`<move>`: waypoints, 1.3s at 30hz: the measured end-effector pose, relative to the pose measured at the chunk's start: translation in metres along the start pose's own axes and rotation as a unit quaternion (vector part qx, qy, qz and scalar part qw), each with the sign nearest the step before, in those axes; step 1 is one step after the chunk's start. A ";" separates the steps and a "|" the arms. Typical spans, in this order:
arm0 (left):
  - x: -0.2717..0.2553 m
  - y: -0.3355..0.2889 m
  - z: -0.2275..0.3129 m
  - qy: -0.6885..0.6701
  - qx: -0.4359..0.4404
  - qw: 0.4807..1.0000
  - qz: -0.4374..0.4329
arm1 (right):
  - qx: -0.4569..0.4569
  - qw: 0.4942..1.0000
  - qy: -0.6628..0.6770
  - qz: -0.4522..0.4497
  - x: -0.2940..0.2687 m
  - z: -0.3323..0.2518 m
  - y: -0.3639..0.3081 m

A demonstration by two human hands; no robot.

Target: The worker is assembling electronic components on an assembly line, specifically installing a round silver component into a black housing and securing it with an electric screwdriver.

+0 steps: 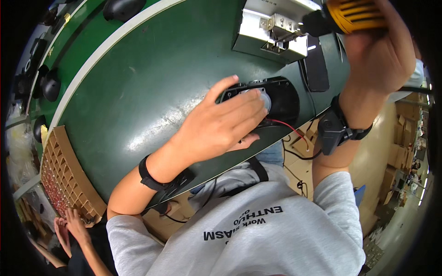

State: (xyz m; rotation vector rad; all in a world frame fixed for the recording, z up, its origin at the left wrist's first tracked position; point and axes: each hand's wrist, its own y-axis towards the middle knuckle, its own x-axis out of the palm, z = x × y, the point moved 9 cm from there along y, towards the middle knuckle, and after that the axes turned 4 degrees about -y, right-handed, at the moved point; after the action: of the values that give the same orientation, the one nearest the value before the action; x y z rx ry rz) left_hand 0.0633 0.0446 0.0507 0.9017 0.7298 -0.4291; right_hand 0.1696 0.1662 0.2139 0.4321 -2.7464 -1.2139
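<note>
My left hand (225, 119) lies over a black plastic housing (287, 99) near the table's front edge. Its fingers curl across a round silver-grey speaker (265, 100) seated in the housing, with the thumb at the near side. A red wire (290, 125) trails from the housing over the edge to a small white plug. At the upper right, my right hand (380, 60) grips a yellow and black power screwdriver (354, 16), partly cut off by the frame. Its dark nose points left at the metal pickup of a screw feeder (281, 30); whether they touch I cannot tell.
A black flat object (316, 69) and a cable lie right of the feeder. Across a pale rail (83, 76), black shells (50, 85) sit on a green strip. A cardboard divider tray (69, 170) stands at left, with another person's hands (71, 225) beside it.
</note>
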 end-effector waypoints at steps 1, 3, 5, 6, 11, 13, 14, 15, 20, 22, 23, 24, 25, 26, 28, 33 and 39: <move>0.003 -0.002 0.003 0.012 0.002 1.000 -0.004 | -0.051 0.995 -0.037 0.077 -0.014 -0.009 -0.011; 0.006 -0.003 0.008 0.010 -0.006 1.000 -0.002 | 0.024 0.996 -0.080 0.042 -0.019 -0.012 -0.012; 0.009 -0.001 0.017 0.090 -0.002 0.996 -0.010 | -0.009 0.991 -0.115 0.069 -0.038 0.001 -0.017; 0.009 -0.003 0.017 0.093 -0.011 0.996 -0.013 | -0.037 0.985 -0.136 0.100 -0.035 0.004 -0.017; 0.011 -0.007 0.016 0.084 -0.022 0.996 0.004 | 0.040 0.983 -0.101 0.147 -0.020 0.017 -0.025; 0.010 -0.006 0.015 0.084 -0.026 0.996 0.008 | 0.090 0.979 -0.083 0.161 -0.020 0.024 -0.025; 0.009 -0.006 0.015 0.083 -0.028 0.996 0.009 | 0.092 0.980 -0.081 0.159 -0.022 0.028 -0.026; 0.009 -0.006 0.016 0.082 -0.029 0.996 0.011 | 0.091 0.980 -0.071 0.163 -0.031 0.034 -0.030; 0.011 -0.005 0.015 0.075 -0.026 0.997 0.019 | 0.131 0.973 -0.083 0.169 -0.007 0.020 -0.034; 0.009 -0.006 0.015 0.074 -0.031 0.997 0.020 | 0.123 0.990 0.029 0.058 -0.012 0.021 -0.040; 0.008 -0.006 0.017 0.070 -0.025 0.997 0.022 | 0.110 0.983 0.139 -0.052 -0.003 0.017 -0.045; 0.008 -0.006 0.017 0.065 -0.020 0.997 0.023 | 0.102 0.987 0.117 -0.028 -0.003 0.008 -0.047; 0.009 -0.007 0.015 0.065 -0.028 0.997 0.023 | 0.094 0.991 0.098 -0.006 0.001 -0.005 -0.050; 0.010 -0.008 0.015 0.064 -0.029 0.997 0.023 | 0.100 0.990 0.104 -0.009 0.004 -0.010 -0.052; 0.011 -0.008 0.015 0.067 -0.024 0.997 0.018 | 0.099 0.985 0.080 -0.112 0.017 -0.023 -0.056; 0.014 -0.006 0.016 0.093 -0.024 0.995 0.008 | 0.106 0.973 0.052 -0.200 0.042 -0.014 -0.075; 0.013 -0.008 0.015 0.087 -0.025 0.995 0.031 | 0.096 0.973 0.106 -0.179 0.049 0.011 -0.087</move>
State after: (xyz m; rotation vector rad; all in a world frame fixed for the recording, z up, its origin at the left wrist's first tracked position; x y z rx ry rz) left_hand 0.0733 0.0275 0.0428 0.9190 0.8653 -0.2787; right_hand 0.1394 0.1032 0.1416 1.0508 -2.6798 -0.8957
